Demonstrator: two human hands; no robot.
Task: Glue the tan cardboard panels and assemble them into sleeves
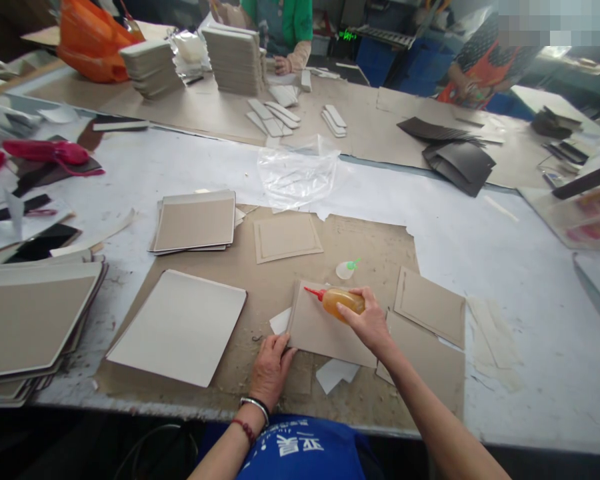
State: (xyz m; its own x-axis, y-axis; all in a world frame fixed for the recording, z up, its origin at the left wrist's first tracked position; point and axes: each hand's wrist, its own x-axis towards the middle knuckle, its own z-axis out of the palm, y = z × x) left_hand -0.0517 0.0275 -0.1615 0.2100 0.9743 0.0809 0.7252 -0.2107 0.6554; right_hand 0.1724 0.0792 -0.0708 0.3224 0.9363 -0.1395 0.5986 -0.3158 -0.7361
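My right hand (373, 325) is wrapped round a squeeze bottle (341, 303) of amber liquid, likely glue. The bottle is tilted, its red nozzle pointing left over the upper left part of a grey-brown cardboard sheet (330, 330). At that sheet's lower left corner, my left hand (271, 370) grips the edge between thumb and fingers. Beyond the bottle lies a small white bottle (345, 270) with a green tip. A larger pale square board (183, 327) lies to the left. Another cardboard sheet (289, 238), with a line along its border, is farther back.
Stacked boards (35, 320) stand at the far left, with a smaller stack (196, 221) behind. More sheets (430, 303) lie on the right. A clear plastic bag (299, 173) rests mid-table. Two people work across the table, near tall board piles (233, 60) and dark sheets (459, 165).
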